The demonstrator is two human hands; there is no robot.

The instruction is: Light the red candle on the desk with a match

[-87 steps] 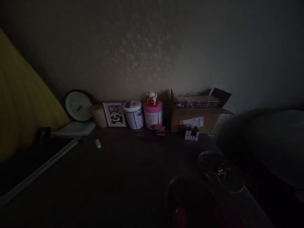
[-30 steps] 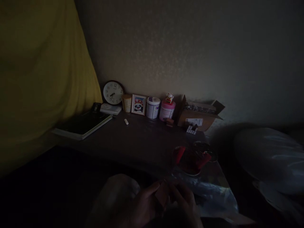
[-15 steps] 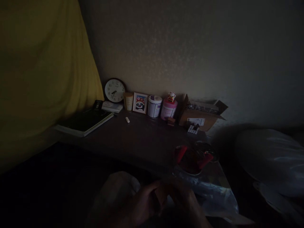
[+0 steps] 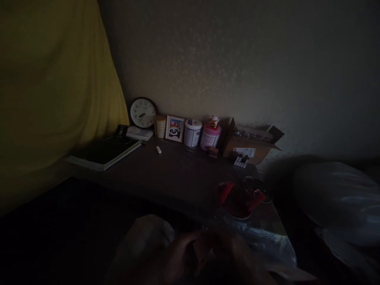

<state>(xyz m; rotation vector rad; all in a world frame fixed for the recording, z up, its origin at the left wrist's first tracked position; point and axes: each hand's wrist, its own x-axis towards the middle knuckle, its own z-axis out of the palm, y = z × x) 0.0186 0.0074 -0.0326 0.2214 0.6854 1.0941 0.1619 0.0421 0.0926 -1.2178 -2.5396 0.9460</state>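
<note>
The room is very dark. My left hand [image 4: 181, 255] and my right hand [image 4: 237, 255] meet at the bottom middle, fingers curled and pinched together around a small flat piece [image 4: 199, 246] that I cannot make out. A pale rounded shape [image 4: 148, 237] lies just left of my left hand. Clear plastic film [image 4: 264, 241] lies beside my right hand. Beyond it on the dark table [image 4: 178, 174] stands a round glass bowl with red handles [image 4: 237, 198].
Along the wall stand a clock [image 4: 143, 113], a panda picture [image 4: 174, 128], a white tub [image 4: 192, 133], a pink tub with a cat figurine [image 4: 210, 134] and an open cardboard box [image 4: 251, 144]. A dark book [image 4: 103, 152] lies left by the yellow curtain [image 4: 50, 91]. A pale bag [image 4: 338, 198] fills the right.
Since 2.9 s ago the view pulled back and my hands came into sight. Over the last second they stay pinched together low in the frame, shifting only slightly.
</note>
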